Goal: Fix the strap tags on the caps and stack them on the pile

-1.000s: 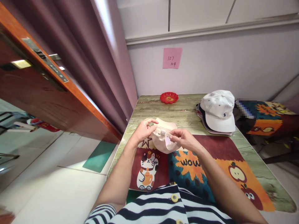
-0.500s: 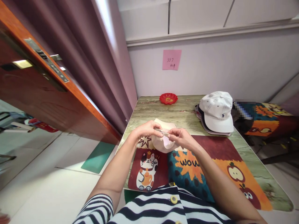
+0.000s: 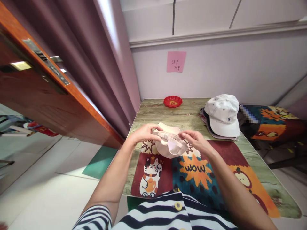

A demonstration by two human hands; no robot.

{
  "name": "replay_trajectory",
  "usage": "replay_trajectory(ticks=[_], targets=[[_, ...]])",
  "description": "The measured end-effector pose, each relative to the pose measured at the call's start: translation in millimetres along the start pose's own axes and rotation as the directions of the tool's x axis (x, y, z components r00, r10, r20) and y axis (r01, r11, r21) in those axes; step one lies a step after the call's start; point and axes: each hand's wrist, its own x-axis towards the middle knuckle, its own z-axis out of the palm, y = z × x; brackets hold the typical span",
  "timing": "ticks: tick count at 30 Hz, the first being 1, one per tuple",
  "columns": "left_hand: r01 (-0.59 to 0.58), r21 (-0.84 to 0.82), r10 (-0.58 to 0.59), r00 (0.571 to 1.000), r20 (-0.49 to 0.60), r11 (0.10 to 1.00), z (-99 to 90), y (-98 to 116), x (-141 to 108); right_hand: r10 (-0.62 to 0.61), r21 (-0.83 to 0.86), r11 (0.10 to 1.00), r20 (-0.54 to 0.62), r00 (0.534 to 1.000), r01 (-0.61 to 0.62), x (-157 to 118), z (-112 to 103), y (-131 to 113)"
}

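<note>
Head view. The soft cream fabric baseball cap [image 3: 168,147] sits in the middle of the wood-grain worktop [image 3: 168,116], crown up, lying partly on the colourful cartoon-print mat [image 3: 196,169] with the cat figure and the "WOW" burst. The cap's back faces the person, with its thin rear strap [image 3: 170,138] stretched across the opening.

Left hand [image 3: 142,133]: fingers curled narrow, thumb and fingertips pinched on the left end of the strap at the cap's edge. Wrist raised off the worktop.

Right hand [image 3: 196,140]: fingers narrow, tips closed on the right end of the strap. Both hands hold the same cap, one at each side, with the strap taut between them.

Surroundings: a white baseball cap with a small dark logo [image 3: 223,113] lies on top of a stack of other caps at the far right of the worktop, well apart from the hands. A small red scalloped plastic dish [image 3: 173,101] stands at the far edge near the wall. A pink sticky note with handwriting [image 3: 176,61] is stuck on the pale wall above the dish. A mauve curtain [image 3: 105,64] hangs at left beside the brown wooden door with metal latch plate [image 3: 43,80]. Navy-and-white striped garment with yellow buttons [image 3: 168,210] is at the bottom of the view.
</note>
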Motion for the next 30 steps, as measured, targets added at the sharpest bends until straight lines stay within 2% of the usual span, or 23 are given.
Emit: replay_trajectory(ticks=[2,3,5,7,9,11,14,17,19,21,22,25,27,30], targets=[[-0.035,0.097,0.046,0.993,-0.109,0.995,-11.4,-7,-4,-0.061,-0.202,0.978,-0.100,0.993,0.040,0,-13,21],[-0.042,0.148,0.064,0.986,-0.152,0.988,-14.8,-11,-5,-0.075,-0.345,0.938,-0.118,0.990,0.030,0,-18,32],[-0.055,0.248,0.106,0.975,-0.196,0.967,-14.3,-16,-4,-0.049,-0.603,0.798,-0.085,0.995,-0.012,1,-19,52],[-0.096,0.339,0.155,0.976,-0.153,0.936,-3.8,-16,1,-0.010,-0.730,0.684,-0.002,1.000,0.006,1,-10,66],[-0.169,0.390,0.202,0.978,-0.046,0.905,12.6,-12,8,-0.038,-0.738,0.667,0.100,0.994,0.100,1,2,74],[-0.226,0.381,0.225,0.973,0.049,0.896,27.7,-6,13,-0.113,-0.691,0.695,0.171,0.979,0.201,2,13,77],[-0.196,0.260,0.170,0.978,0.117,0.946,35.1,0,16,-0.198,-0.605,0.753,0.166,0.966,0.258,3,16,74],[-0.086,0.028,0.080,0.985,0.155,0.996,20.6,2,10,-0.265,-0.434,0.861,0.066,0.962,0.267,3,4,59],[-0.054,-0.189,0.080,0.988,0.132,0.980,5.2,4,5,-0.284,-0.182,0.942,0.021,0.958,0.283,2,-7,42],[-0.084,-0.451,0.116,0.992,0.044,0.889,-7.5,7,2,-0.258,0.147,0.956,0.009,0.966,0.254,0,-15,24],[-0.123,-0.580,0.135,0.991,-0.023,0.805,-10.7,8,2,-0.233,0.305,0.927,0.009,0.972,0.219,-1,-17,15],[-0.242,-0.844,0.147,0.970,-0.194,0.479,-1.5,9,6,-0.143,0.688,0.720,0.019,0.990,0.091,2,-14,-3],[-0.237,-0.923,0.121,0.970,-0.209,0.303,21.3,7,8,-0.095,0.850,0.527,0.039,0.995,0.017,8,-3,-5],[-0.183,-0.977,0.071,0.982,-0.176,0.107,67.9,-3,8,-0.039,0.954,0.279,0.121,0.992,-0.106,18,19,6]])
